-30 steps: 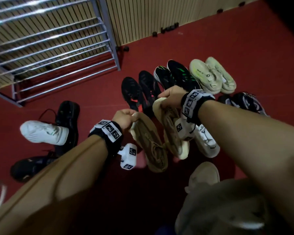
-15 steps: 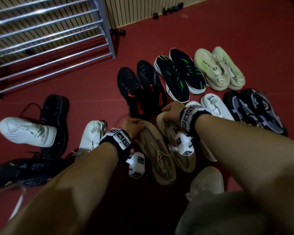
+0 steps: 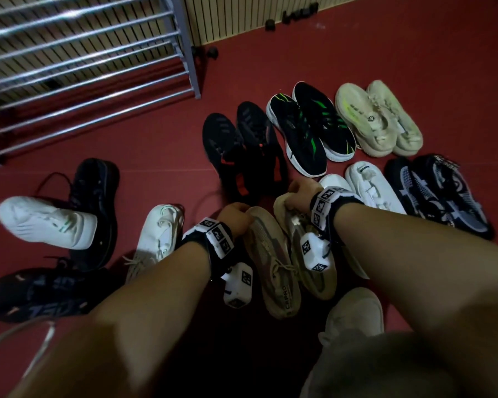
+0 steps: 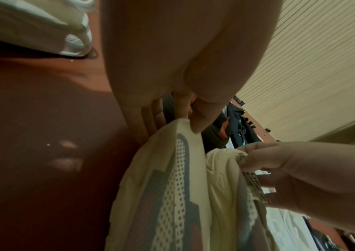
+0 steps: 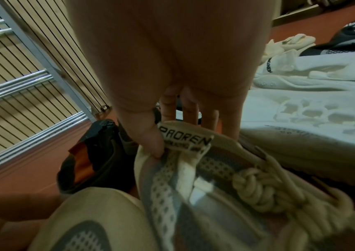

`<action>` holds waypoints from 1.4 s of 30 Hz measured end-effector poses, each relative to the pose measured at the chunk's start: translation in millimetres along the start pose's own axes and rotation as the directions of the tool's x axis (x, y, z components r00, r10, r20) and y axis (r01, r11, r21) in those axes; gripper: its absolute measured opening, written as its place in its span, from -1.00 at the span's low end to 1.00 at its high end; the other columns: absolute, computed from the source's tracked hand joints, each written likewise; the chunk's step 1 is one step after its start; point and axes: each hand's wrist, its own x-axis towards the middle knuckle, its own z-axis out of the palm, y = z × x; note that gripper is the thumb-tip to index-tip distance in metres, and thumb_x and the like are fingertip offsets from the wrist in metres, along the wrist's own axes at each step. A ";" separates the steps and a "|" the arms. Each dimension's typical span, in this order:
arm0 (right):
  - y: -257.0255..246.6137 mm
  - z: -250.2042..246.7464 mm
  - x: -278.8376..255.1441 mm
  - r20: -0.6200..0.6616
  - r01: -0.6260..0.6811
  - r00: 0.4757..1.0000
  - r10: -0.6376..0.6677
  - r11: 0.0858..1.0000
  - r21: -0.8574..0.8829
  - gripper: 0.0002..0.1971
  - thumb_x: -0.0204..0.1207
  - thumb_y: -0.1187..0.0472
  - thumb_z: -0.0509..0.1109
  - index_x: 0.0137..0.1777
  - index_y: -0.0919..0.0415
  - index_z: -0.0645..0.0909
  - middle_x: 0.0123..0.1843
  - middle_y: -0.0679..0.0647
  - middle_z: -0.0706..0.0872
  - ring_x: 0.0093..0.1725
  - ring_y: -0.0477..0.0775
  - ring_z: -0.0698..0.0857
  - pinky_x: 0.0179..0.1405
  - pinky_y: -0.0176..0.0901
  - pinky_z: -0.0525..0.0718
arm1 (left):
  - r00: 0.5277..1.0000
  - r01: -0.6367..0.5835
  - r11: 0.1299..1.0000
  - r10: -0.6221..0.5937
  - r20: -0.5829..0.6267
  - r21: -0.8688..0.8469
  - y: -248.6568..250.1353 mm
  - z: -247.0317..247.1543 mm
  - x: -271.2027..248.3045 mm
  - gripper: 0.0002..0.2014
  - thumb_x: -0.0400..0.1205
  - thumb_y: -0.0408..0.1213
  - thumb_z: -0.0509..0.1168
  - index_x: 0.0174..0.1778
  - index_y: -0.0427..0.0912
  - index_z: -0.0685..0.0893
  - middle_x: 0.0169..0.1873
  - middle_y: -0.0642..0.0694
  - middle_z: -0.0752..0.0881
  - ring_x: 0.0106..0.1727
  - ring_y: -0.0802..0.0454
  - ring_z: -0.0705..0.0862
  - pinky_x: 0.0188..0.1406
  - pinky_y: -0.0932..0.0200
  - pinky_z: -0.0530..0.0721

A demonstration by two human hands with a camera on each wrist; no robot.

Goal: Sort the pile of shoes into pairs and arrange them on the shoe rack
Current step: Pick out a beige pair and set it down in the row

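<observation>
1. Two beige sneakers hang side by side above the red floor (image 3: 414, 53): the left beige sneaker (image 3: 273, 262) pinched at its heel by the left hand (image 3: 236, 219), the right beige sneaker (image 3: 305, 254) gripped at its heel tab by the right hand (image 3: 302, 191).
2. Just beyond them, sorted pairs line the floor: black pair (image 3: 242, 150), black-green pair (image 3: 311, 130).
3. Left of those, the shoe rack (image 3: 84, 61) stands by the wall.

An indoor room with the look of a shoe-sorting corner: dark red floor (image 3: 385, 53) underfoot, a pale slatted wall (image 3: 242, 12) behind, and a metal-barred shoe rack (image 3: 84, 53) standing against it. Sneakers lie all over the floor, some side by side in pairs (image 3: 308, 127), others loose in a pile (image 3: 55, 225).
</observation>
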 end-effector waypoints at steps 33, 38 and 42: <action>-305.9 60.9 -101.4 0.014 0.610 0.793 -0.609 0.793 0.000 -0.64 0.48 0.16 0.42 0.30 0.03 0.63 0.20 0.06 0.74 0.10 0.14 0.73 0.02 -0.14 0.67 | 0.866 0.040 0.983 -0.125 -0.484 -0.181 -111.5 -256.8 -143.8 -0.88 0.59 -0.43 0.32 0.00 -0.20 0.69 -0.10 -0.26 0.71 -0.01 -0.14 0.68 -0.03 0.10 0.63; -302.5 88.8 -79.4 0.104 0.539 0.831 -0.547 0.837 0.094 -0.63 0.48 0.25 0.42 0.30 0.07 0.61 0.07 0.03 0.63 0.06 0.18 0.71 0.00 0.12 0.80 | 0.868 0.131 0.972 -0.208 -0.452 -0.194 -142.8 -259.5 -153.7 -0.93 0.54 -0.27 0.40 -0.19 -0.19 0.68 -0.27 -0.13 0.72 -0.30 -0.06 0.68 -0.31 0.18 0.58; -283.9 98.6 -50.0 0.147 0.526 0.846 -0.513 0.848 -0.068 -0.55 0.45 0.23 0.42 0.38 0.09 0.59 0.11 0.00 0.63 0.12 0.07 0.65 0.19 -0.12 0.64 | 0.880 0.179 0.951 -0.270 -0.392 -0.253 -153.9 -254.0 -138.2 -0.80 0.60 -0.23 0.38 -0.02 -0.31 0.74 -0.16 -0.23 0.72 -0.19 -0.07 0.62 -0.14 0.07 0.59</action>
